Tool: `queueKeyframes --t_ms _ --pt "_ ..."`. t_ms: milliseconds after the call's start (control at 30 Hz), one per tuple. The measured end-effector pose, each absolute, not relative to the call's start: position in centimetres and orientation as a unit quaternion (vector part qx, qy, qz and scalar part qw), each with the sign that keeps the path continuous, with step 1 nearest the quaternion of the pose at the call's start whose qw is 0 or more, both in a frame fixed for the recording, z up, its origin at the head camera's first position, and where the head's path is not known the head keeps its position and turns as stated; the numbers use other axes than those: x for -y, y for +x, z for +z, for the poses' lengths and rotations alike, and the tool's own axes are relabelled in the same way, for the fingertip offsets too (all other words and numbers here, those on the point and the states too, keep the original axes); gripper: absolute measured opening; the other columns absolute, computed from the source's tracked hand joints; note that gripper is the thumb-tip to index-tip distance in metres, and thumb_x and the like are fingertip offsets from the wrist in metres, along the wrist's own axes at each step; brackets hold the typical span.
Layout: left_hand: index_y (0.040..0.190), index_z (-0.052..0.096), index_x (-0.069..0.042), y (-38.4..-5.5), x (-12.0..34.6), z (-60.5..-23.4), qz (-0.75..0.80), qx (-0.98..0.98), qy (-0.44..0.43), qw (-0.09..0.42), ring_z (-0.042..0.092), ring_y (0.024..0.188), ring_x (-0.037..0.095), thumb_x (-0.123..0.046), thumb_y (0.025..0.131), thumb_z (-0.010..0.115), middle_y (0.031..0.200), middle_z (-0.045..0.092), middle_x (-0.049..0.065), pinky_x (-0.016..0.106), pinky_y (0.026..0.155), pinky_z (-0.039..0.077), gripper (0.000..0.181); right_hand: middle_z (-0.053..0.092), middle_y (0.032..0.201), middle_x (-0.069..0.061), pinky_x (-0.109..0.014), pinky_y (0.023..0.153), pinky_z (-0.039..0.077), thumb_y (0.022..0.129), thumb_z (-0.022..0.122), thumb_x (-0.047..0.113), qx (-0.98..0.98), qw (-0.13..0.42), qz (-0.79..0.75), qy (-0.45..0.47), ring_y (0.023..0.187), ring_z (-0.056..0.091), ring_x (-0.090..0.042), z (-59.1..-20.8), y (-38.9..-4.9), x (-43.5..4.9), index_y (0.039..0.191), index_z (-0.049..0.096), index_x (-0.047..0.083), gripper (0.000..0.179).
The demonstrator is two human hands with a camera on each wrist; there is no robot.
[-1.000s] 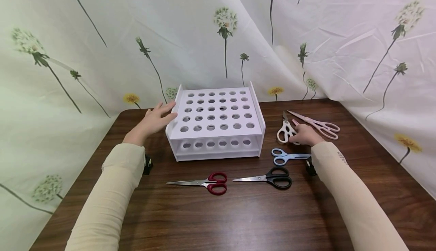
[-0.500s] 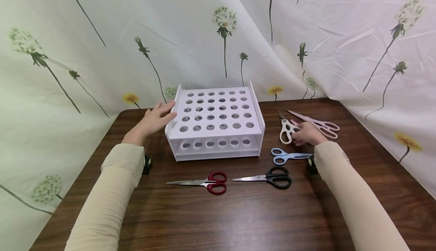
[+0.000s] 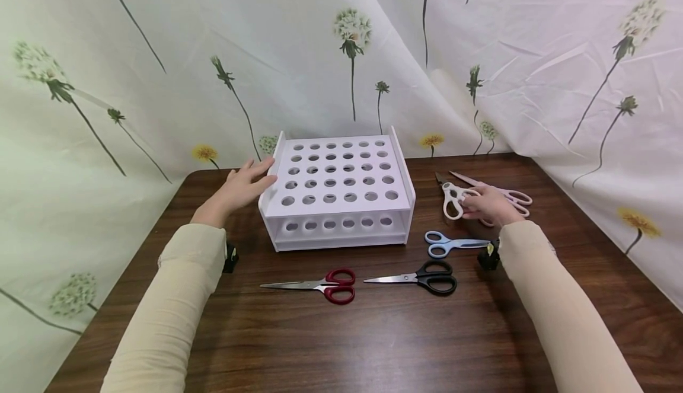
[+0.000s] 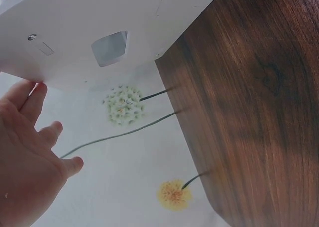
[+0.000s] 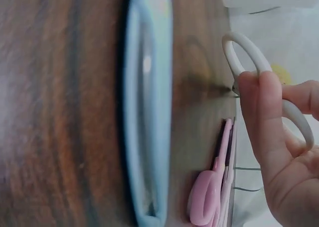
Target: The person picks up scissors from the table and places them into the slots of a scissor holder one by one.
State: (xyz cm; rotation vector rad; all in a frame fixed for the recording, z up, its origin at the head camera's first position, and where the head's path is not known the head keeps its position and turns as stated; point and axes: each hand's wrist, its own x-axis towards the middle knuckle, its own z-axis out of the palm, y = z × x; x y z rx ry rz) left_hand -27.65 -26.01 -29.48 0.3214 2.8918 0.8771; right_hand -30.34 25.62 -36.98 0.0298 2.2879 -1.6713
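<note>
My left hand (image 3: 235,192) has its fingers extended, fingertips at the left side wall of a white rack (image 3: 320,191) with rows of round holes. In the left wrist view, those fingertips (image 4: 37,90) meet the lower edge of the wall. Right of the rack, my right hand (image 3: 490,205) pinches white-handled scissors (image 3: 449,188) by the handles, blades pointing away to the back left. The right wrist view shows fingers curled against the white handle loops (image 5: 255,52); the blades are mostly hidden there. Close by lie pink scissors (image 3: 493,189), partly covered by the hand in the head view.
Blue scissors (image 3: 451,244) lie just in front of my right hand. Nearer to me are black-handled scissors (image 3: 409,278) and red-handled scissors (image 3: 322,286) on the brown wooden table (image 3: 341,345). A flower-printed curtain (image 3: 299,43) hangs along the back and sides.
My right hand has taken hold of the white scissors by the handles and shifted them a little up and to the right. The left hand and the rack have stayed put.
</note>
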Motion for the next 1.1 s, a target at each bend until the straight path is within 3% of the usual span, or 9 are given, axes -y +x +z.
queueKeyframes --t_ms 167,433,533,800,1100 --pt "0.149 0.016 -0.018 -27.7 26.1 -29.4 0.291 -0.949 0.116 0.046 -0.01 0.137 0.029 -0.051 0.095 0.037 0.152 0.007 0.012 0.056 0.102 -0.01 0.066 0.057 0.092 -0.007 -0.029 0.073 0.052 0.092 0.047 0.002 -0.781 0.133 -0.61 0.015 0.072 0.063 -0.009 -36.1 -30.0 -25.8 0.143 0.01 -0.011 0.064" --pt "0.149 0.017 -0.018 -27.8 26.2 -29.5 0.288 -0.949 0.12 0.04 -0.009 0.137 0.028 -0.049 0.096 0.037 0.152 0.009 0.011 0.055 0.103 -0.01 0.064 0.059 0.086 0.0 -0.033 0.077 0.051 0.092 0.049 0.005 -0.756 0.075 -0.65 -0.001 0.073 0.064 -0.009 -34.8 -29.8 -26.0 0.137 0.023 -0.013 0.055" --pt "0.148 0.017 -0.017 -27.8 26.2 -29.6 0.283 -0.95 0.123 0.036 -0.007 0.137 0.03 -0.048 0.096 0.037 0.152 0.011 0.011 0.056 0.103 -0.009 0.064 0.06 0.085 -0.001 -0.033 0.076 0.051 0.091 0.054 0.009 -0.723 0.067 -0.688 -0.01 0.071 0.065 -0.011 -34.9 -30.3 -26.5 0.134 0.033 -0.009 0.051" --pt "0.149 0.017 -0.018 -27.7 26.1 -29.6 0.284 -0.951 0.119 0.04 -0.008 0.137 0.029 -0.048 0.096 0.036 0.152 0.01 0.01 0.055 0.103 -0.009 0.064 0.058 0.091 -0.001 -0.025 0.07 0.052 0.093 0.051 0.008 -0.696 0.028 -0.718 0.001 0.076 0.064 -0.011 -32.4 -29.5 -25.6 0.142 0.023 -0.008 0.059" --pt "0.148 0.017 -0.017 -27.7 26.1 -29.5 0.288 -0.949 0.122 0.038 -0.009 0.138 0.028 -0.047 0.096 0.036 0.152 0.011 0.01 0.054 0.103 -0.011 0.063 0.061 0.091 0.0 -0.025 0.07 0.052 0.094 0.051 0.011 -0.715 -0.015 -0.699 -0.02 0.074 0.065 -0.011 -30.1 -29.5 -24.6 0.14 0.029 -0.007 0.054"
